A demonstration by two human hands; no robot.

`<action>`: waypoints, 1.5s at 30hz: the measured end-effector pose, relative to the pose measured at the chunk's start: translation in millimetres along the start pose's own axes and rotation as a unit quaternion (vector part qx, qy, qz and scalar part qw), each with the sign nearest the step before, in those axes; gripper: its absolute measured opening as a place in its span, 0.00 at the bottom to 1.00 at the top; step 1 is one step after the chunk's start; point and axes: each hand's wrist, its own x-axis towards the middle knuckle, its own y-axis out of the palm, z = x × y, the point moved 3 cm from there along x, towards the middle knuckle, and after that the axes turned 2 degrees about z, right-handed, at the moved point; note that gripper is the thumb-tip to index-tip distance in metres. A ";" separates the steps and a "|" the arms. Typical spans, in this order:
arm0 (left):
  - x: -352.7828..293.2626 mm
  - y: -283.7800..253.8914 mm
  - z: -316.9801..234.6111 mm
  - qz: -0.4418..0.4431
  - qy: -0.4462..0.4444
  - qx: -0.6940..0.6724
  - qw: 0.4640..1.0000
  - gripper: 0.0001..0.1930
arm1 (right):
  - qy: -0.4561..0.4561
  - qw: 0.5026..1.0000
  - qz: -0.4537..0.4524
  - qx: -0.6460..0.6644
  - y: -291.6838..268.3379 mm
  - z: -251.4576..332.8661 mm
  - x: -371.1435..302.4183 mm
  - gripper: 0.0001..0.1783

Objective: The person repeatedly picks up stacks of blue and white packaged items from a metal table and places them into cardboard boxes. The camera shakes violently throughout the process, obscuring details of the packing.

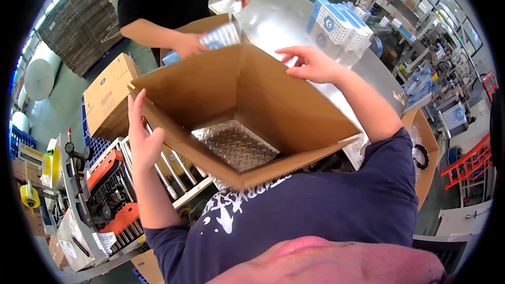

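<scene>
An upright cardboard box (297, 108) is in front of me, its top open. Through its open bottom shows a metal tread plate (236, 142). My left hand (142, 134) is at the box's left corner, fingers stretched up along the outside and thumb apart. Above the far right wall is my right hand (314, 64), its fingers loosely bent and spread close to the rim. Whether those fingertips touch the cardboard, I cannot tell.
Across from me a co-worker's hand (189, 46) holds a blurred blue-and-white pack (221, 36) by another carton. Blue-and-white packs (336, 23) stand on the metal table (292, 8). A stack of flat cartons (109, 94) is at left, beside a roller conveyor (181, 165).
</scene>
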 end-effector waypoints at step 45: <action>-39.5 -18.0 158.3 0.100 -0.135 0.350 0.922 0.54 | -0.080 0.937 0.083 -0.329 57.0 -22.7 140.4 0.27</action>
